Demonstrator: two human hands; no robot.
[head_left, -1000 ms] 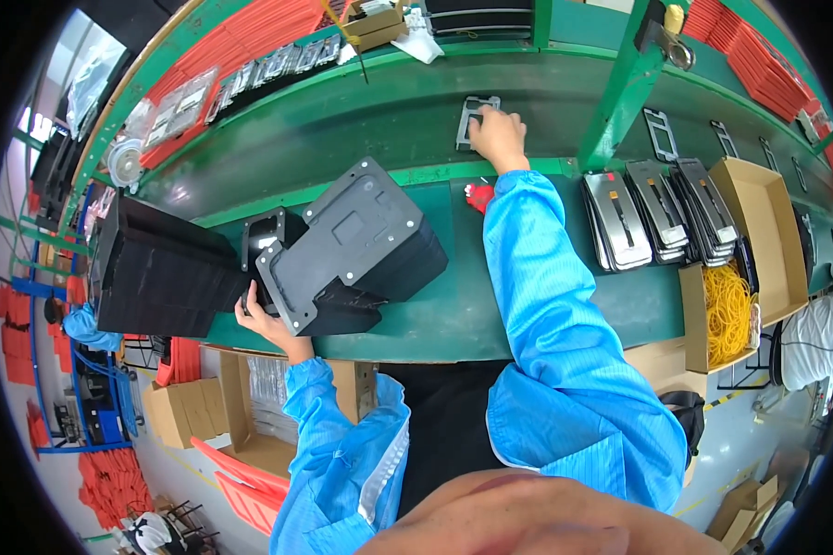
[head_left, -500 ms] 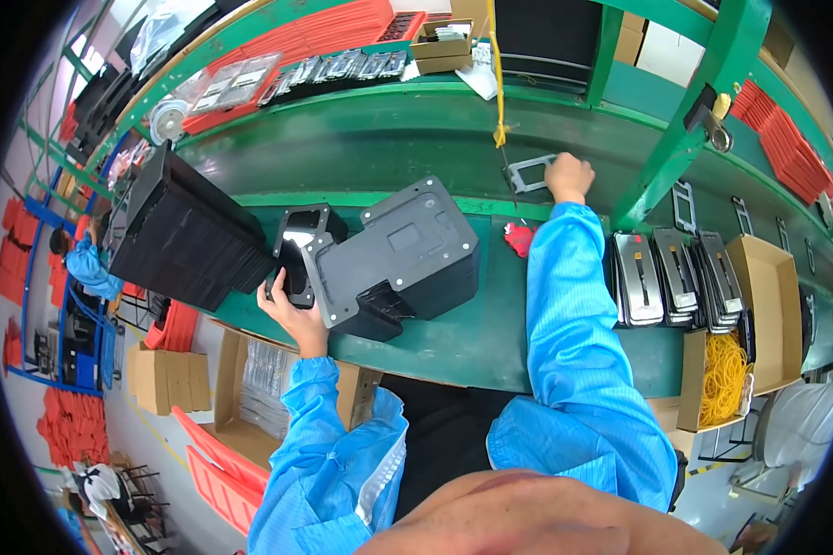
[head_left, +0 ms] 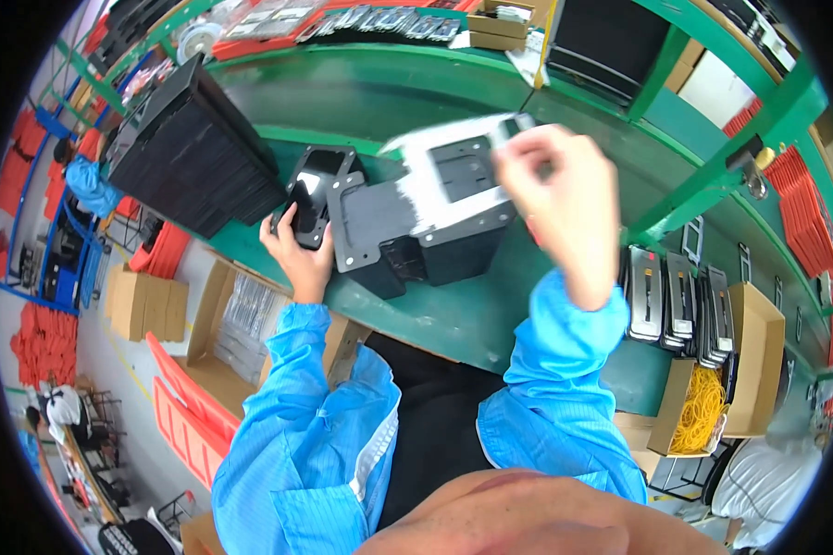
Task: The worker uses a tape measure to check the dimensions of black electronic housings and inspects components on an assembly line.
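Observation:
My left hand [head_left: 301, 257] grips the near end of a small black tray-like fixture [head_left: 319, 176] with a dark glossy panel in it, its fingers bent over the edge. My right hand [head_left: 569, 199], smeared by motion, pinches the right side of a pale metallic rectangular frame [head_left: 421, 185]. That frame is over a stack of black plastic fixtures [head_left: 370, 222], apparently just above its top; whether they touch I cannot tell. A taller black stack [head_left: 194, 157] stands left of my left hand.
Rows of flat silver parts [head_left: 648, 296] stand at the right of the green bench [head_left: 472, 319], beside an open carton [head_left: 754, 351] with yellow cords [head_left: 701, 412]. A green post [head_left: 713, 176] rises at the right. Another carton [head_left: 211, 310] with clear-wrapped items stands below the bench's left edge.
My right hand has brought the frame from the far trough leftward and nearer, over the black fixture stack. My left hand keeps its hold on the small fixture. The whole view has shifted slightly.

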